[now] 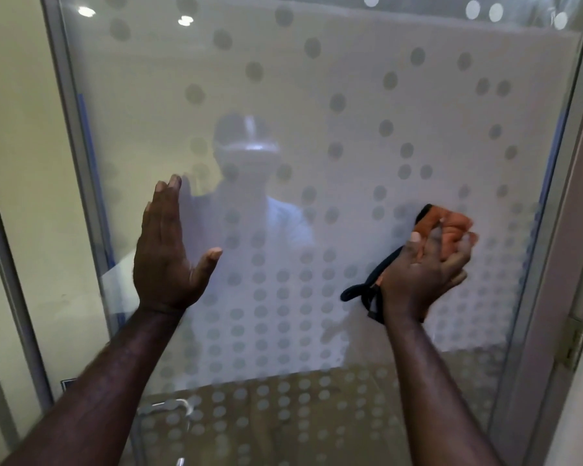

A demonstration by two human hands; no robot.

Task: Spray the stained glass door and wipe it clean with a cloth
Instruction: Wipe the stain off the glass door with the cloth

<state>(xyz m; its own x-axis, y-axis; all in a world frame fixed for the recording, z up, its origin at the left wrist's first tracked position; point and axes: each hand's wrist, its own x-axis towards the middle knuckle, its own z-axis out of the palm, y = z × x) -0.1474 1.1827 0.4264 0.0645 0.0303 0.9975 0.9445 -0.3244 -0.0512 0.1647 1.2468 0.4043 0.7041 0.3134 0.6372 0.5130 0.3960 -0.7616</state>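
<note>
Two bare forearms reach up from the bottom edge toward a glass door (pixel 317 95) patterned with frosted dots, which fills most of the view. At far left a pale wall (pixel 21 129) runs beside the door's grey metal frame (pixel 64 95), and low down behind the glass a metal lever handle (pixel 169 406) shows dimly. Further right, the left hand (pixel 164 253) is raised with its fingers straight and close together and the thumb spread out to the side, gripping nothing; its palm faces the pane at the left part of the glass, though whether it actually presses on the surface cannot be told. Between the hands, the middle of the pane carries a hazy reflection of a person wearing a head-mounted camera. To the right, the right hand (pixel 428 267) is curled tightly around a bunched orange cloth (pixel 448 227) edged with dark trim, holding it against the glass on the right side of the door at about mid height. A dark strip of the cloth's trim hangs loose below the wrist. At the far right, the door's other frame edge meets a jamb fitted with a metal hinge (pixel 574 344). Reflected ceiling lights glint along the top of the pane.
</note>
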